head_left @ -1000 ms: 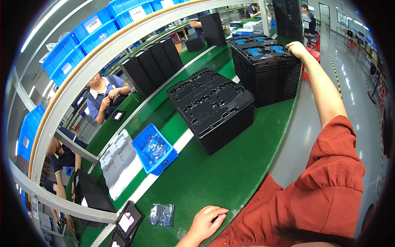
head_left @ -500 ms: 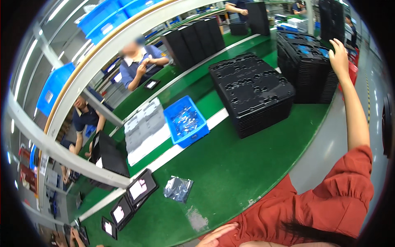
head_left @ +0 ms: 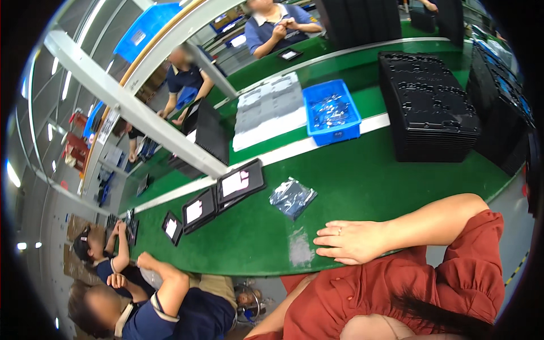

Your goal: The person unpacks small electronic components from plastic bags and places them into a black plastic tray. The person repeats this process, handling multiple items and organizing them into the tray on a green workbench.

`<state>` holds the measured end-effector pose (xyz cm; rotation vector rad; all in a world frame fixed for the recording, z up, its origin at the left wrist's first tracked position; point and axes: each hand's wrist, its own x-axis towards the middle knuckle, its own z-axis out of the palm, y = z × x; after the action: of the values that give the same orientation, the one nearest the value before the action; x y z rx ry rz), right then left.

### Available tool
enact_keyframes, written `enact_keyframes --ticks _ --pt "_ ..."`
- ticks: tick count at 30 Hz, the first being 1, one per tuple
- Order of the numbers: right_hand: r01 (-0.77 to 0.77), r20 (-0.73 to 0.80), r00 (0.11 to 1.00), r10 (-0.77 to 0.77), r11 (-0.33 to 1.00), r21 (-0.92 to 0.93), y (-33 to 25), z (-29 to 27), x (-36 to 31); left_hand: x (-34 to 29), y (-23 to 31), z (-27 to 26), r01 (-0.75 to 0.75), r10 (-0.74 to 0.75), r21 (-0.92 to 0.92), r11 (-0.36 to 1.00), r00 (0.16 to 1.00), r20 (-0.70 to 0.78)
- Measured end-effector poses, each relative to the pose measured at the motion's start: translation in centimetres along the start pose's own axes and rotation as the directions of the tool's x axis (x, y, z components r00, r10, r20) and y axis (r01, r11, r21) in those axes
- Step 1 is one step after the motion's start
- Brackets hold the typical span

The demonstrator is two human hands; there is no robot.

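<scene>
My right hand [head_left: 347,241] lies flat on the green tabletop [head_left: 362,190] near its front edge, palm down. Its fingers are stretched out, a ring on one of them, and nothing is held. Just beyond the fingertips to the left is a greyish worn patch [head_left: 301,247] on the table. The nearest loose object is a silvery plastic bag [head_left: 292,197], farther off. Part of my left forearm [head_left: 290,299] shows below the table edge; the hand itself is hidden.
Black frames [head_left: 242,182] with white-and-pink panels lie left of the bag. Behind stand a blue bin [head_left: 335,136] of small parts, grey-white sheets [head_left: 268,110] and a black tray stack [head_left: 433,139], with another at right. Co-workers sit across and at lower left; a slanted white post [head_left: 164,127] crosses the left.
My right hand has come down from the tray stack at the far right onto the tabletop. My view has swung left, showing co-workers at lower left. My left hand has left the picture.
</scene>
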<state>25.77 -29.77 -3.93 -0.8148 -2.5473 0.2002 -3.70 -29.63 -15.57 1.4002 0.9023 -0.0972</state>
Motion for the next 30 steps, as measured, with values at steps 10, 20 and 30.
enact_keyframes --ticks 10,20,30 --pt "-0.003 -0.033 0.999 0.003 1.0 0.004 -0.6 0.2 -0.8 1.5 -2.5 2.8 0.124 -0.104 0.285 0.951 0.991 -0.084" --pt "-0.014 0.022 1.0 0.014 1.0 -0.009 -0.3 -0.1 -1.1 6.4 -0.1 4.2 -0.065 0.376 0.569 0.82 0.81 -0.449" --pt "0.053 -0.044 0.998 -0.053 0.999 0.0 -0.5 0.7 -1.2 9.2 8.1 -2.7 -0.113 0.503 0.604 0.789 0.684 -0.529"
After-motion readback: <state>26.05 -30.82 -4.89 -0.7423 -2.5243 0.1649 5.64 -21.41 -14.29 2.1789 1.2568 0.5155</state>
